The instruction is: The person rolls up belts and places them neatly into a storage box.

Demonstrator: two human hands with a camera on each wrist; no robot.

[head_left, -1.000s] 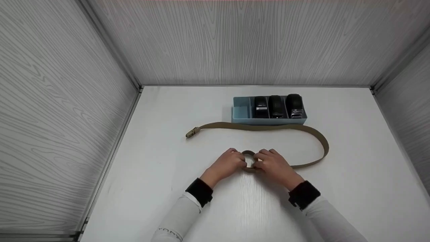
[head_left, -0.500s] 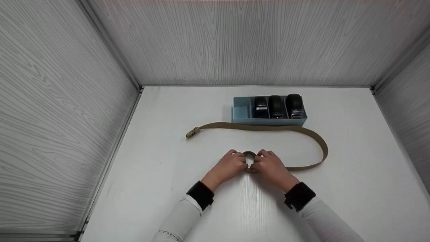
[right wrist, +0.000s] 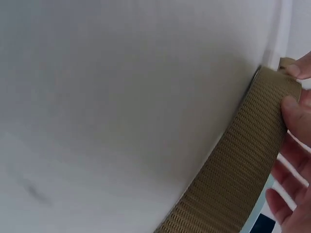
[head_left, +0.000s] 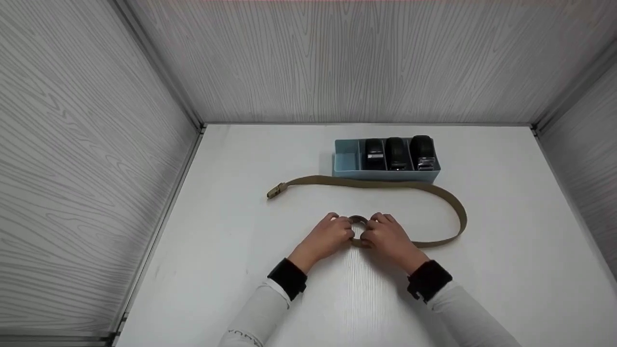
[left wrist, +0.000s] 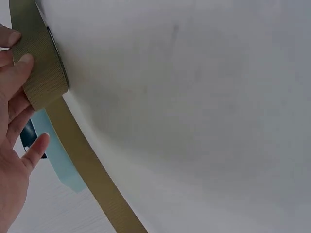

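Note:
An olive-brown webbing belt [head_left: 366,184] lies on edge across the white table in a wide curve, its buckle [head_left: 275,191] at the left end. The near end is bent into a small round loop [head_left: 357,219] between my hands. My left hand [head_left: 331,236] pinches the loop's left side, thumb on the inner face of the webbing [left wrist: 43,68]. On the right side my right hand [head_left: 389,238] grips it between thumb and fingers, where the ribbed strap [right wrist: 233,150] runs off to the right. Part of the loop is hidden behind the fingers.
Behind the belt stands a light blue divided box [head_left: 347,174]. Three black rolled belts [head_left: 396,153] with shiny buckles fill its compartments, except the left one. Grey wood-grain panels [head_left: 332,62] wall the table [head_left: 231,270] at the back and sides.
My right hand has shifted slightly left, nearer the left hand. The belt's right-hand bend has drawn in a little to the left. The buckle end and the box have stayed put.

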